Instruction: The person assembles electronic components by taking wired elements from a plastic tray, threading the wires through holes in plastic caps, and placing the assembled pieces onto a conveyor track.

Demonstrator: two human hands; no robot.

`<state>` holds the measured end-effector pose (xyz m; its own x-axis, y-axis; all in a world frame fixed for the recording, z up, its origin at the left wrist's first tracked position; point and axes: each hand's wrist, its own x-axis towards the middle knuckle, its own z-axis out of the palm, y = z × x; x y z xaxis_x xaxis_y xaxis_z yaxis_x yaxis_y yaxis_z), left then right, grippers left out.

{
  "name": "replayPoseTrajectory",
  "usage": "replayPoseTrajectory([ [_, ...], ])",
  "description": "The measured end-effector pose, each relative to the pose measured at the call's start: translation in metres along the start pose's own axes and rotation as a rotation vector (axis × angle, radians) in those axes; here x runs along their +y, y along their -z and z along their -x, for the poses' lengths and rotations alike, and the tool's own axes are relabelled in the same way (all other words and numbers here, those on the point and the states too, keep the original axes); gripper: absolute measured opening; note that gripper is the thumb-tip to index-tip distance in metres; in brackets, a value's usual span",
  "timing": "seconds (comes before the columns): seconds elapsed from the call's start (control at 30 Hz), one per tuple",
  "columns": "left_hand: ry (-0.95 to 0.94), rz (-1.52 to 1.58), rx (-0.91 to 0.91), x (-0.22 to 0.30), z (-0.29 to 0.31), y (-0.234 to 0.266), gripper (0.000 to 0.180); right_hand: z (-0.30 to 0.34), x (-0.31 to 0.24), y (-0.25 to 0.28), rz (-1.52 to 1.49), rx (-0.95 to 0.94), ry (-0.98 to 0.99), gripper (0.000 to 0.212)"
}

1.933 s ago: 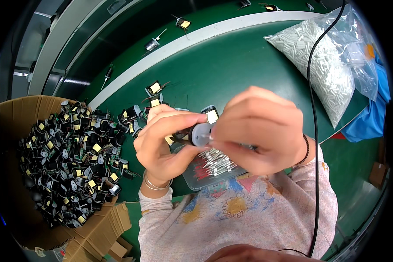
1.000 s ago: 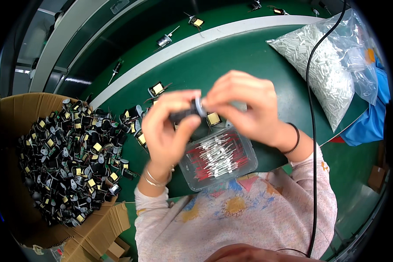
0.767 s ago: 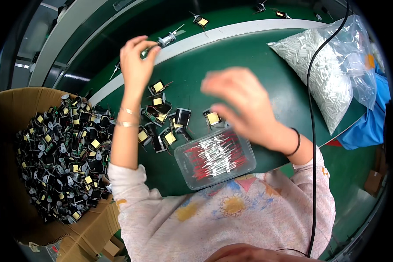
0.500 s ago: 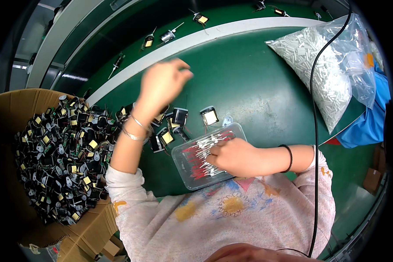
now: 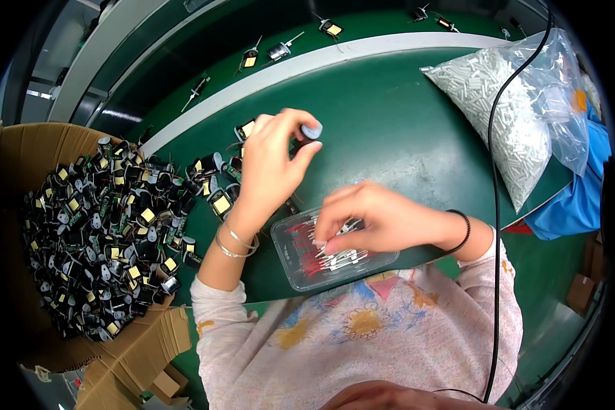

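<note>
Over the green table, my left hand (image 5: 273, 157) is closed around a small black motor (image 5: 310, 132) with a grey round end cap; the rest of it is hidden in my palm. My right hand (image 5: 376, 215) hangs over a clear plastic box (image 5: 290, 273), thumb and fingertips pinched together. A whitish bit shows at those fingertips, too small to name. Thin red and white leads (image 5: 345, 258) lie in the box, partly covered by my right hand. Several similar motors with yellow pads (image 5: 221, 203) lie beside my left wrist.
At left, a cardboard box (image 5: 174, 335) holds a heap of black motors (image 5: 109, 239). A clear bag of short white tubes (image 5: 499, 102) lies at the right, with a black cable (image 5: 493, 205) hanging in front. Beyond a pale rail (image 5: 253, 82), several motors sit on a green strip.
My left hand has come down and to the right, and a motor now shows in it. My right hand has lifted from among the leads, its fingertips pinched.
</note>
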<state>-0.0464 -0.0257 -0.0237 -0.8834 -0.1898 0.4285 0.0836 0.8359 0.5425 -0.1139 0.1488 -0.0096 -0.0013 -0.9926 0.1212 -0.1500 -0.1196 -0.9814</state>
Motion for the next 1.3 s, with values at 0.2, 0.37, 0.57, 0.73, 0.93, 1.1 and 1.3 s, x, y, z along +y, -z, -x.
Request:
replayPoseTrajectory([
  [0.2, 0.079, 0.372, 0.168, 0.012, 0.013, 0.024, 0.034, -0.012, -0.018, 0.033, -0.626, 0.222, 0.296, 0.012],
  [0.37, 0.023, 0.789, 0.122, 0.02, 0.015, 0.033, 0.031, -0.02, -0.015, 0.043, -0.542, 0.447, 0.397, 0.008],
  [0.57, 0.064, 0.942, -0.035, 0.02, 0.021, 0.038, 0.039, -0.022, -0.011, 0.041, -0.364, 0.657, 0.453, 0.009],
  [0.73, 0.004, 0.763, -0.128, 0.029, 0.018, 0.032, 0.04, -0.021, -0.013, 0.035, -0.343, 0.621, 0.481, 0.01],
  [0.93, 0.071, 0.896, -0.151, 0.028, 0.018, 0.03, 0.039, -0.021, -0.022, 0.035, -0.129, 0.548, 0.348, 0.016],
  [1.1, 0.052, 0.89, -0.096, 0.026, 0.021, 0.031, 0.038, -0.017, -0.025, 0.043, 0.124, 0.51, 0.422, 0.009],
  [1.3, 0.049, 0.946, -0.131, 0.03, 0.021, 0.03, 0.033, -0.006, -0.036, 0.04, -0.033, 0.717, 0.465, 0.017],
])
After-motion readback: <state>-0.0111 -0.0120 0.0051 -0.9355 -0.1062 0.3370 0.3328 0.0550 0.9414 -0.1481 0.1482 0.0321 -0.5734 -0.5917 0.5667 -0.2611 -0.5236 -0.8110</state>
